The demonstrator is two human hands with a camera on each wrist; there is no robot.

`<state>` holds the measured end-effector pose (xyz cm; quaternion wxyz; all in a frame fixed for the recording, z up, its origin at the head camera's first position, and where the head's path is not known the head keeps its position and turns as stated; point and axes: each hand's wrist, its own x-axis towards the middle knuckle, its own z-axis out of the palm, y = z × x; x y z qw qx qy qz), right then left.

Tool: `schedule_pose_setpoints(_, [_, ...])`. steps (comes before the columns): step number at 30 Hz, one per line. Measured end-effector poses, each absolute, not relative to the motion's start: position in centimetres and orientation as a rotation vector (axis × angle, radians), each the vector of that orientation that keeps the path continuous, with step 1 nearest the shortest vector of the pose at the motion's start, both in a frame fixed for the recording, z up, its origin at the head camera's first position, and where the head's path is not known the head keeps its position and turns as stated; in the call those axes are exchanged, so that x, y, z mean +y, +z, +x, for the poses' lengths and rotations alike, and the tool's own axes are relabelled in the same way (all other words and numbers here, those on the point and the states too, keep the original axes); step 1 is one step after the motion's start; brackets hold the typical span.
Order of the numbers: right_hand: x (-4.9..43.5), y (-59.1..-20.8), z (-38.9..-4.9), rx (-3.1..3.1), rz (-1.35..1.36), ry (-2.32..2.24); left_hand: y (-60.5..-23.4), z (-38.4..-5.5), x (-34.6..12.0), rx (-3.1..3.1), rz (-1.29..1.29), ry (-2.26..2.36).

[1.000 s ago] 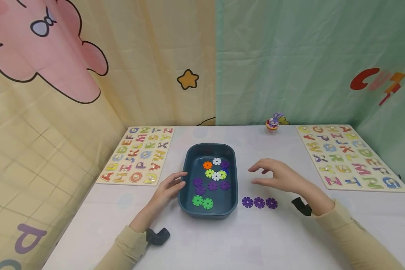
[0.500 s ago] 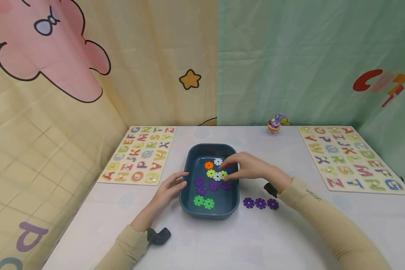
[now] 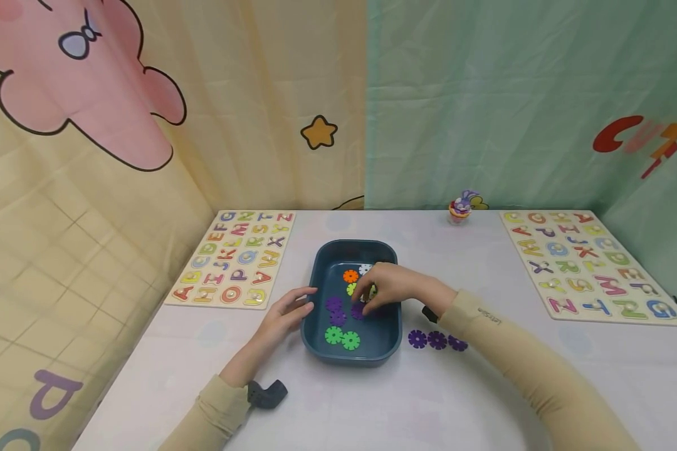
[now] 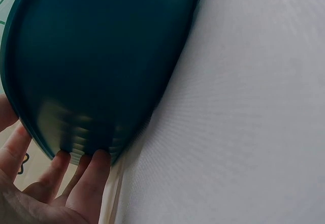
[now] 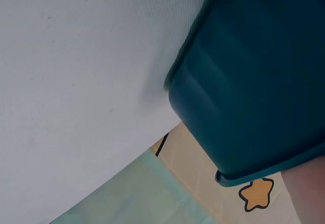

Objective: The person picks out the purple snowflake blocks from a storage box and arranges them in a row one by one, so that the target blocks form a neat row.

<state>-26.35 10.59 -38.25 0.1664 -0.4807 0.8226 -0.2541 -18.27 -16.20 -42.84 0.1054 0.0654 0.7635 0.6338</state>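
A dark teal tray (image 3: pixel 351 360) stands on the table holding small notched plastic discs. My left hand (image 3: pixel 282 319) rests against its left side; in the left wrist view, the fingertips (image 4: pixel 101 158) touch the outer wall. Inside the tray, my right hand (image 3: pixel 392 285) reaches down over the discs, thumb and finger apart near a purple disc (image 3: pixel 358 311). It covers some yellow, white and purple discs. Two green discs (image 3: pixel 342 338), an orange disc (image 3: pixel 350 276) and more purple discs (image 3: pixel 335 311) remain visible. The right wrist view shows mainly the tray's outer wall (image 5: pixel 244 82).
Right of the tray, three purple discs (image 3: pixel 437 340) lie in a row, the last partly behind the sleeve. Alphabet boards lie at left (image 3: pixel 234 260) and right (image 3: pixel 589 266). A small rabbit figurine (image 3: pixel 460 208) stands at the back, before the curtain.
My right hand has moved left from above the table into the tray and lowered over the discs. My left hand stays at the tray's side.
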Motion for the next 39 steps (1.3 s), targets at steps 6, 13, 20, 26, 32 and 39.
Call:
schedule_pose_setpoints(6, [10.1,-38.3,-26.4,2.393,-1.347,-0.623,-42.8,-18.2,-16.2,2.254,0.193,1.859])
schedule_pose_setpoints(13, [9.5,-38.2,-26.2,2.443,-1.325,-0.482,-42.8,-18.3,-16.1,2.256,0.187,1.866])
schedule_pose_setpoints(20, [8.9,-38.4,-26.1,2.46,-1.291,-0.435,-42.8,-18.3,-16.2,2.24,0.19,1.866])
schedule_pose_setpoints(26, [8.7,-38.7,-26.1,2.482,-1.251,-0.416,-42.8,-18.2,-16.1,2.247,0.19,1.869])
schedule_pose_setpoints(32, [8.7,-38.7,-26.0,2.501,-1.256,-0.398,-42.9,-18.3,-16.2,2.262,0.194,1.866])
schedule_pose_setpoints(39, [8.8,-38.6,-25.9,2.535,-1.284,-0.383,-42.9,-18.2,-16.2,2.254,0.189,1.869])
